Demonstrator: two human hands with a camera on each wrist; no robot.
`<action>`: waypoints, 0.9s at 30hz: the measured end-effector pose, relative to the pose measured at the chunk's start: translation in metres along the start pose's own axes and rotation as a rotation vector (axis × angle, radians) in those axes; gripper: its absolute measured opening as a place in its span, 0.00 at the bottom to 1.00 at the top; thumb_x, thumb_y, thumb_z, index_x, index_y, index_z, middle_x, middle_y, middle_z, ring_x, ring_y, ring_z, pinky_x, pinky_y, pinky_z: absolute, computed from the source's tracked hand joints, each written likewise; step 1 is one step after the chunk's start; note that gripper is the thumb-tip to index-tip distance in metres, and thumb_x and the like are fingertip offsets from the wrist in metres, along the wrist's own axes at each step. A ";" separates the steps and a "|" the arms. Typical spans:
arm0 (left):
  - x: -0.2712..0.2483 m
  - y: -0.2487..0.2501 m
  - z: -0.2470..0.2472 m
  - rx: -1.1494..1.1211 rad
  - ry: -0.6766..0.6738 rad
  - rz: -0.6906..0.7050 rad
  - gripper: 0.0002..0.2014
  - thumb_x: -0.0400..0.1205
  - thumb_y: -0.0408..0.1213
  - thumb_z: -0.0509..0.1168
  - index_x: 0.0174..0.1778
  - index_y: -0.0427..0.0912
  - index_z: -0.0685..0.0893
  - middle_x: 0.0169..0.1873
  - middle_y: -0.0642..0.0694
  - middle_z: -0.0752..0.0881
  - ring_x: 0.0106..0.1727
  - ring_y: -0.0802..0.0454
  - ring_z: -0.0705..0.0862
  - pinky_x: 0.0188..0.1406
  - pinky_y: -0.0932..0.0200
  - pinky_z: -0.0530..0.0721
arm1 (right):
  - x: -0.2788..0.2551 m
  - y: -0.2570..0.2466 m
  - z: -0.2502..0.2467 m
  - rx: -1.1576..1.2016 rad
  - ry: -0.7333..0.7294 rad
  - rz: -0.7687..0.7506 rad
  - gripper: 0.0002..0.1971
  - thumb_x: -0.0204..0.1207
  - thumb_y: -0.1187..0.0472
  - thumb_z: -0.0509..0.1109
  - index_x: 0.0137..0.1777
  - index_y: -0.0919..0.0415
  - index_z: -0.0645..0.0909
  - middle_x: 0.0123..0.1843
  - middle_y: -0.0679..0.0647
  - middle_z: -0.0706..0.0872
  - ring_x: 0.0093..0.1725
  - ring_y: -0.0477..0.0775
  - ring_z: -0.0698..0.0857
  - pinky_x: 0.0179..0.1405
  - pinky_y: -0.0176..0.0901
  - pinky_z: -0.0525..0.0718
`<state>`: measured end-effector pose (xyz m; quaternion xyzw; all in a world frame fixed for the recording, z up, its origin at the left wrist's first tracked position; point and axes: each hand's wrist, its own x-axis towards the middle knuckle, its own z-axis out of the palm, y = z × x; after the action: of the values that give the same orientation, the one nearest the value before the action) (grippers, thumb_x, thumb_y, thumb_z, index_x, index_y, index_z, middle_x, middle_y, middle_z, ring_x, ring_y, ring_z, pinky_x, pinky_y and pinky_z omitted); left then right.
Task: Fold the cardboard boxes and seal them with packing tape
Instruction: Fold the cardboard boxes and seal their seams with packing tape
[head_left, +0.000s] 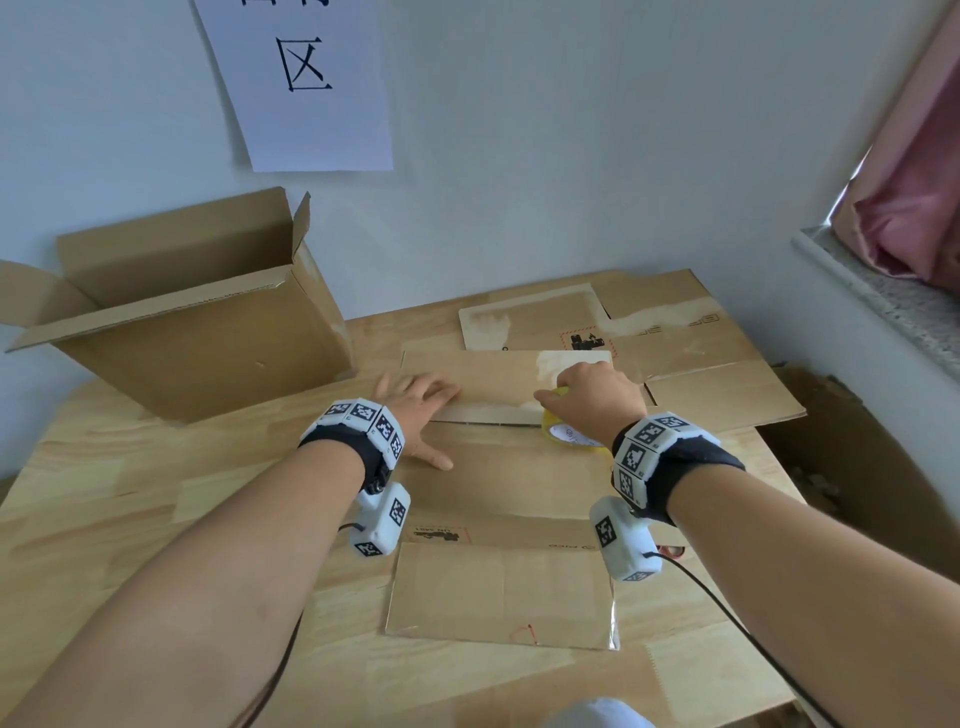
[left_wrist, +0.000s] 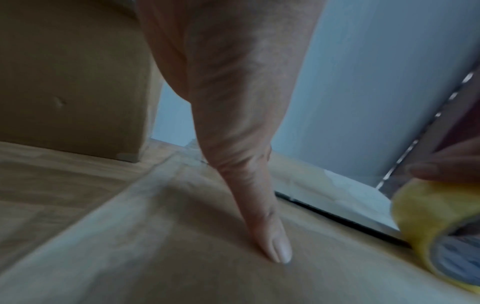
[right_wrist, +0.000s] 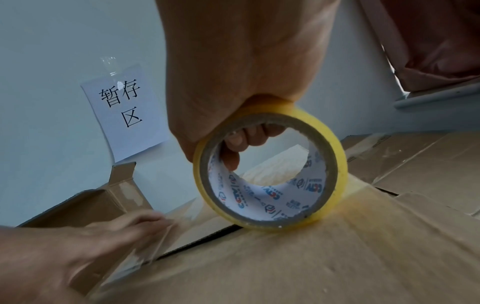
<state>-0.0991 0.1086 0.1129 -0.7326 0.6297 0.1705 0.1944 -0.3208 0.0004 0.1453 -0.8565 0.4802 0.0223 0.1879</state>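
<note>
A folded brown cardboard box (head_left: 498, 483) lies flat-topped on the wooden table in front of me, its two top flaps meeting at a seam (head_left: 488, 422). My left hand (head_left: 421, 410) lies flat on the left end of that seam, fingers straight, thumb (left_wrist: 275, 242) pressing the cardboard. My right hand (head_left: 592, 395) grips a yellow tape roll (head_left: 569, 434) standing on edge at the seam's right end, fingers hooked through its core (right_wrist: 267, 172). A clear strip of tape runs from the roll (right_wrist: 270, 164) along the seam toward the left hand (right_wrist: 109, 232).
An open brown box (head_left: 192, 332) stands at the back left against the wall. Flattened cardboard sheets (head_left: 691, 332) lie at the back right. A paper sign (head_left: 306, 83) hangs on the wall. A stone sill (head_left: 883, 296) and pink curtain are at the right.
</note>
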 end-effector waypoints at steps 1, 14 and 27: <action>0.004 0.007 -0.003 -0.007 -0.008 0.030 0.56 0.68 0.72 0.66 0.84 0.54 0.42 0.83 0.52 0.43 0.83 0.46 0.44 0.77 0.34 0.38 | 0.000 0.000 -0.001 -0.001 -0.002 0.003 0.21 0.79 0.44 0.59 0.61 0.57 0.83 0.53 0.56 0.85 0.46 0.56 0.78 0.40 0.42 0.75; 0.020 0.030 0.012 -0.137 0.039 0.147 0.53 0.72 0.70 0.62 0.83 0.53 0.38 0.82 0.61 0.37 0.82 0.58 0.35 0.77 0.31 0.34 | 0.005 -0.001 -0.002 -0.014 -0.035 0.014 0.21 0.79 0.45 0.59 0.58 0.60 0.83 0.52 0.57 0.85 0.49 0.58 0.83 0.41 0.43 0.78; 0.015 0.032 0.011 -0.166 0.016 0.115 0.49 0.76 0.66 0.61 0.83 0.55 0.39 0.82 0.62 0.38 0.82 0.58 0.35 0.77 0.29 0.36 | 0.013 0.013 -0.014 0.066 -0.137 -0.076 0.23 0.80 0.40 0.57 0.33 0.55 0.78 0.35 0.52 0.81 0.35 0.50 0.79 0.31 0.40 0.71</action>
<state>-0.1288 0.0966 0.0939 -0.7100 0.6561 0.2272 0.1176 -0.3268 -0.0217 0.1513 -0.8639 0.4340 0.0579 0.2490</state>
